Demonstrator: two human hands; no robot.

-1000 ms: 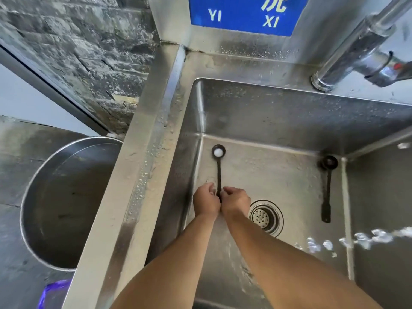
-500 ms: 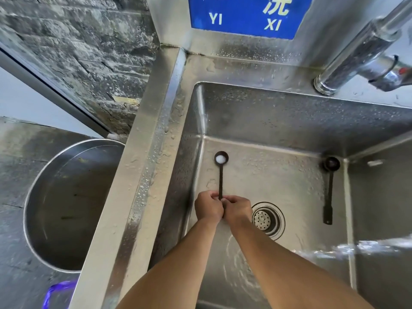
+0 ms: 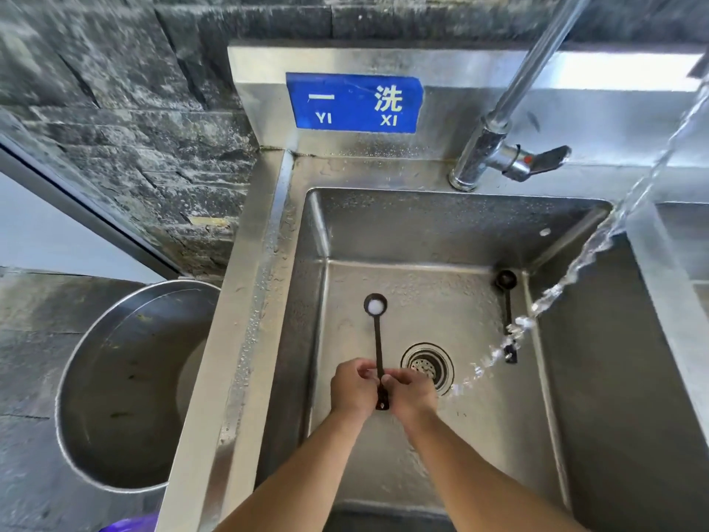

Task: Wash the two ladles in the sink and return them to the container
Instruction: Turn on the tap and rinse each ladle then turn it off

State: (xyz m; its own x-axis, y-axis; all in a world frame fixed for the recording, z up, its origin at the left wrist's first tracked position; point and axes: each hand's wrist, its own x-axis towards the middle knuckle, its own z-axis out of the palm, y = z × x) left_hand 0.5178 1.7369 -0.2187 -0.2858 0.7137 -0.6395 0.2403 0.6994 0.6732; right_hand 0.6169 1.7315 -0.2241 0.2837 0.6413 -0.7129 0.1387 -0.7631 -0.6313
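Both hands hold one dark ladle (image 3: pixel 377 341) by its handle over the floor of the steel sink (image 3: pixel 452 224). My left hand (image 3: pixel 353 389) grips the handle from the left and my right hand (image 3: pixel 412 391) from the right. The ladle's small bowl points away from me and holds something white. A second dark ladle (image 3: pixel 507 301) lies along the sink's right wall, bowl at the far corner. A big round steel container (image 3: pixel 92 362) stands on the ground left of the sink.
A stream of water (image 3: pixel 598 259) arcs in from the upper right and lands near the drain (image 3: pixel 427 364). The faucet (image 3: pixel 498 140) rises at the back right. A blue sign (image 3: pixel 355 102) is on the backsplash. A second basin (image 3: pixel 683 255) adjoins on the right.
The view has tilted up, showing more of the wall and faucet. My hands have slid a little down the ladle's handle, whose end now shows below them. The water stream reaches farther in.
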